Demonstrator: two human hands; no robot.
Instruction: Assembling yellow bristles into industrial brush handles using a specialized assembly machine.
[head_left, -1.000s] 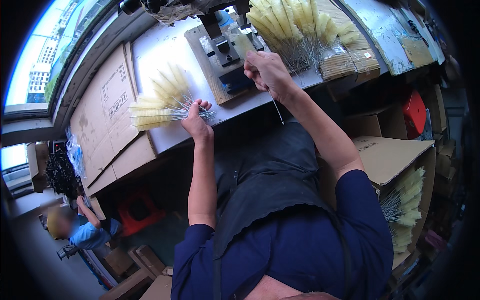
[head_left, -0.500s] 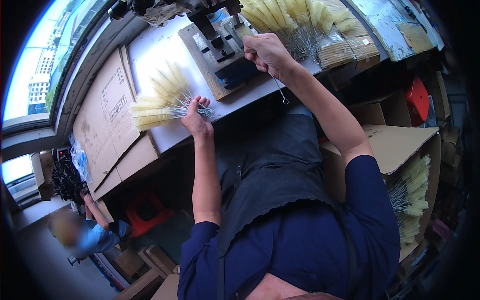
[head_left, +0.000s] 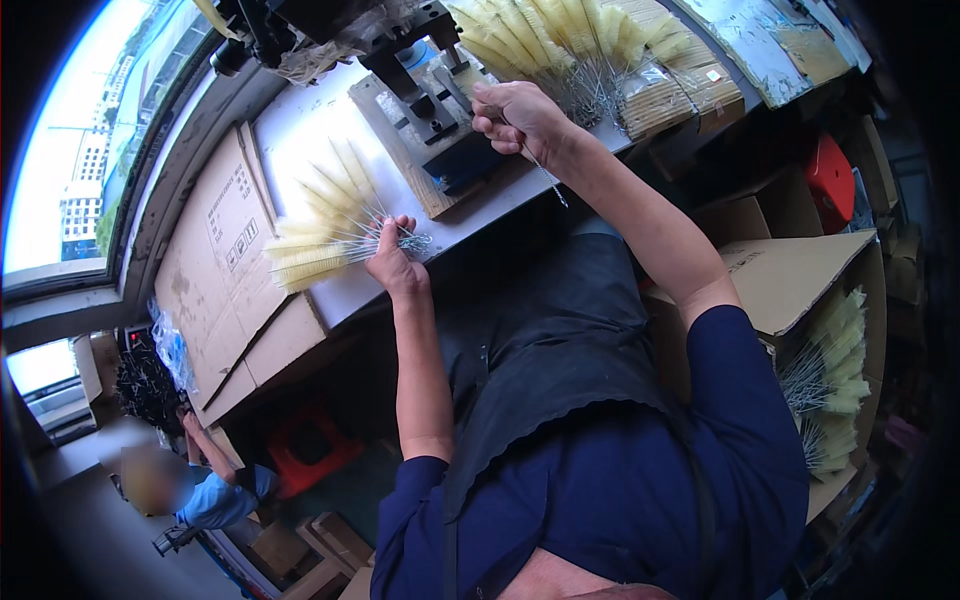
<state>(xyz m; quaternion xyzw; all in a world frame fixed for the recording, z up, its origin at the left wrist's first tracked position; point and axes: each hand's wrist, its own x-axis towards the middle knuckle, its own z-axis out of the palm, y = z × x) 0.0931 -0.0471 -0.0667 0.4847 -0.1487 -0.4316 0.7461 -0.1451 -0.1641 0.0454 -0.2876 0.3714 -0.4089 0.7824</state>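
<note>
The left hand [head_left: 392, 262] pinned the fanned yellow brushes [head_left: 318, 232] at the desk's [head_left: 300, 130] near edge while the right hand [head_left: 520, 115], clenched on one twisted wire [head_left: 545, 172], likely fed the press jig [head_left: 430, 120], needing careful alignment.

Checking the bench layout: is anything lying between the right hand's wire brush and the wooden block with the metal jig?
Nothing visible does. The right hand pinches the wire brush right at the edge of the wooden block, with no object between them. The left hand rests on a separate fan of brushes.
</note>
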